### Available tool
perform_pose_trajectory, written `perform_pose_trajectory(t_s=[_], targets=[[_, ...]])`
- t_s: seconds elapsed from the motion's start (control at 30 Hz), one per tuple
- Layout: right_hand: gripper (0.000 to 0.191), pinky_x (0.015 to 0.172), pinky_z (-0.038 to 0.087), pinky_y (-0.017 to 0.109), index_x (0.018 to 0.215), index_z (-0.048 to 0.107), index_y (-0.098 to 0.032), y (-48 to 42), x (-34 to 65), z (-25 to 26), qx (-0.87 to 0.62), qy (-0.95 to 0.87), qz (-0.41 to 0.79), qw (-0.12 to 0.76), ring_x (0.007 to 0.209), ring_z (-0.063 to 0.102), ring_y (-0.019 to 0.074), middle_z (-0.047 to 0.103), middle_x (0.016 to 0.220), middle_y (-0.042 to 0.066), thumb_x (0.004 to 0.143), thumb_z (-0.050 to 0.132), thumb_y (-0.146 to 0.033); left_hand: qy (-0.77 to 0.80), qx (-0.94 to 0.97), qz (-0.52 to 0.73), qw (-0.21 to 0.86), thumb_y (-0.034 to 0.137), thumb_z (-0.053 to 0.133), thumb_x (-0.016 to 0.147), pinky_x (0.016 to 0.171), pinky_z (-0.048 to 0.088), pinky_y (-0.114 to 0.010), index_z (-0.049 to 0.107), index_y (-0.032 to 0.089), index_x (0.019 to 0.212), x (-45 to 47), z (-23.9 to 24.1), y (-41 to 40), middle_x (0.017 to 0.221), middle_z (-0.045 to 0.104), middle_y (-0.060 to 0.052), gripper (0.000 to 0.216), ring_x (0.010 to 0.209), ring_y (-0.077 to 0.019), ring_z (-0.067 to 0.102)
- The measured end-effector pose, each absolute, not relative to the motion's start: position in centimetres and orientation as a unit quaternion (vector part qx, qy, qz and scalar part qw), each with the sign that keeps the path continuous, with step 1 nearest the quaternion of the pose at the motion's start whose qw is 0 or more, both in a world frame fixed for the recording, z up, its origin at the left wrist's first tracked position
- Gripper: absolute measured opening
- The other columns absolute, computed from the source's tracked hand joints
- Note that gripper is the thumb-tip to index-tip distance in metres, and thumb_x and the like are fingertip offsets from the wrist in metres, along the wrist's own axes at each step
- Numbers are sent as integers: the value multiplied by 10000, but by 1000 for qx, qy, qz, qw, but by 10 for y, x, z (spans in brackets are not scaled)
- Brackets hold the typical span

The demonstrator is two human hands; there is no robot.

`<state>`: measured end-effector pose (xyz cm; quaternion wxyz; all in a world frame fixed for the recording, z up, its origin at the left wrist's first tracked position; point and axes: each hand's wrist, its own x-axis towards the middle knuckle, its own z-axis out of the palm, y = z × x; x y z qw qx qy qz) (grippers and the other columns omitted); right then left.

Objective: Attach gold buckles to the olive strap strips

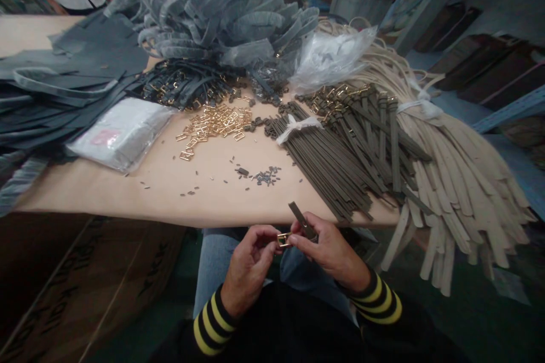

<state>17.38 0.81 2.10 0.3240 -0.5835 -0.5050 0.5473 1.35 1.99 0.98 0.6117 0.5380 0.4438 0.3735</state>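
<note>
Both hands are held over my lap, just below the table's front edge. My left hand (249, 264) pinches a small gold buckle (283, 239) between thumb and fingers. My right hand (326, 247) grips a short olive-brown strap (300, 220), whose free end sticks up and to the left; its lower end meets the buckle. On the table (170, 187) above lie a heap of loose gold buckles (215, 123) and a tied bundle of olive-brown straps (336, 150).
Small dark loops (264, 177) are scattered near the table's front. A white plastic bag (123, 131) lies at left beside stacked dark grey pieces (55, 88). Wrapped grey handles (221, 5) are piled at the back. Cream straps (460, 181) hang off the right edge.
</note>
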Motion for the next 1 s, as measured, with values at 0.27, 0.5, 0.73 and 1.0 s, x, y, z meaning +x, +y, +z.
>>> perform_pose_trajectory(t_s=[0.27, 0.5, 0.73, 1.0], targets=[[85, 457, 340, 192, 744, 490, -152, 9, 173, 22, -605, -537, 499, 310, 453, 401, 63, 479, 611, -32, 747, 491, -237, 470, 423, 316, 707, 251, 510, 756, 602, 502, -259, 509, 120, 867, 17, 10, 18, 678, 577, -19, 172, 616, -116, 570], [82, 446, 333, 183, 725, 503, -152, 9, 174, 21, -593, -534, 519, 307, 449, 403, 62, 517, 610, -24, 753, 495, -229, 384, 729, 346, 449, 92, 449, 773, 670, 487, -257, 540, 156, 937, 13, 1, 14, 854, 572, -68, 198, 773, -137, 560], [254, 426, 326, 183, 690, 537, -130, 5, 174, 15, -578, -517, 555, 302, 428, 385, 62, 539, 574, -1, 805, 433, -331, 316, 841, 315, 307, 63, 438, 790, 609, 475, -219, 551, 108, 928, 9, 3, 17, 738, 594, -80, 184, 684, -131, 557], [185, 503, 371, 192, 810, 599, -119, -1, 176, 11, -578, -534, 543, 292, 511, 454, 85, 531, 583, -13, 768, 473, -249, 299, 844, 276, 350, 112, 417, 811, 600, 466, -222, 566, 116, 874, 16, 7, 10, 735, 590, -84, 162, 677, -132, 555]])
